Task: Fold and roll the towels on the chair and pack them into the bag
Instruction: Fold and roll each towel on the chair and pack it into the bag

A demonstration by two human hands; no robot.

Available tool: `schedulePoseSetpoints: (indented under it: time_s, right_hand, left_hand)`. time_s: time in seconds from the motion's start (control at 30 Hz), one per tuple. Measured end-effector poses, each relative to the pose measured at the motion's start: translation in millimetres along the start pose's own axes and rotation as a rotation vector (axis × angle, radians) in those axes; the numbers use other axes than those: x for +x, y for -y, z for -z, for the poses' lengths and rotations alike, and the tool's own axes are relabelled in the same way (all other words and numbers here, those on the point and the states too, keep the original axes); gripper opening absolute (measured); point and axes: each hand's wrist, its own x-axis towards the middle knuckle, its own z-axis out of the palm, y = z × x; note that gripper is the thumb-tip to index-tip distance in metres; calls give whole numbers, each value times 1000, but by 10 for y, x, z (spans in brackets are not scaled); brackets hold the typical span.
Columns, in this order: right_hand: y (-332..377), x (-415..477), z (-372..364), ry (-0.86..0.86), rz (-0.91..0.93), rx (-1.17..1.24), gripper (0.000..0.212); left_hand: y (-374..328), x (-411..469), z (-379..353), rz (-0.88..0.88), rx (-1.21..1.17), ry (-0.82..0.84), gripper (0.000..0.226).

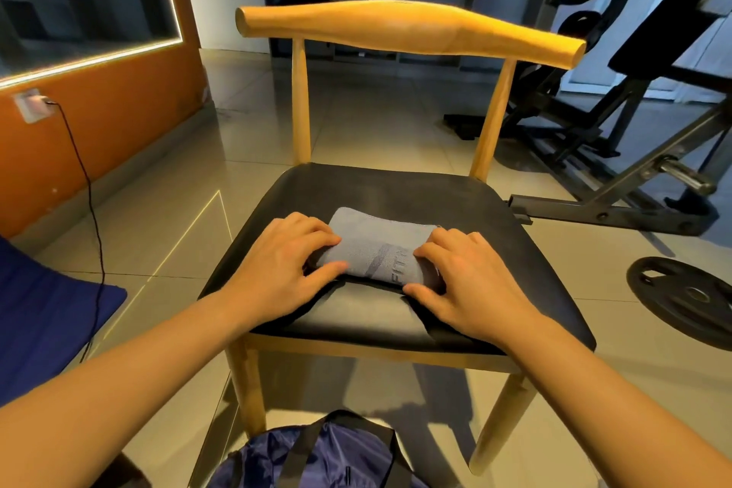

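1. Tiled gym floor (376,123) bearing a wooden chair with black padded seat (396,186); navy nylon bag (317,456) on the floor before it.
2. Left hand (277,269): fingers curled over the roll's left end.
3. Grey-blue terry towel (376,250): partly rolled, mid-seat.
4. Right hand (467,281): gripping the right end.

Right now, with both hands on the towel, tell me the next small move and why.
Probably roll the towel forward: the left hand and right hand hold its rolled near edge, and a flat part lies beyond on the chair seat, so it seems unfinished.
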Motion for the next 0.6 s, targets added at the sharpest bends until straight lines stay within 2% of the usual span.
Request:
schedulePoseSetpoints:
  time_s: [0.07, 0.2, 0.3, 0.4, 0.47, 0.53, 0.6]
  right_hand:
    - [-9, 13, -25, 34, -47, 59, 40]
    - [-54, 120, -35, 74, -163, 267, 30]
    - [-81, 202, -77, 77, -223, 254, 34]
    - [-63, 237, -145, -71, -162, 158, 21]
    - [-31, 255, -172, -142, -83, 137, 21]
    - [-12, 284, -187, -140, -43, 116, 21]
    - [-25, 311, -194, -100, -55, 118, 24]
  left_hand:
    - [36, 24, -1, 17, -3, 58, 55]
    - [68, 138, -49, 87, -65, 119, 46]
    - [90, 239, -95, 142, -83, 168, 36]
    - [103, 356, -119, 184, -80, 226, 36]
    - [101, 446, -121, 220, -77, 274, 38]
    - [97, 522, -135, 248, -69, 304, 38]
    - [80, 571, -151, 259, -66, 267, 35]
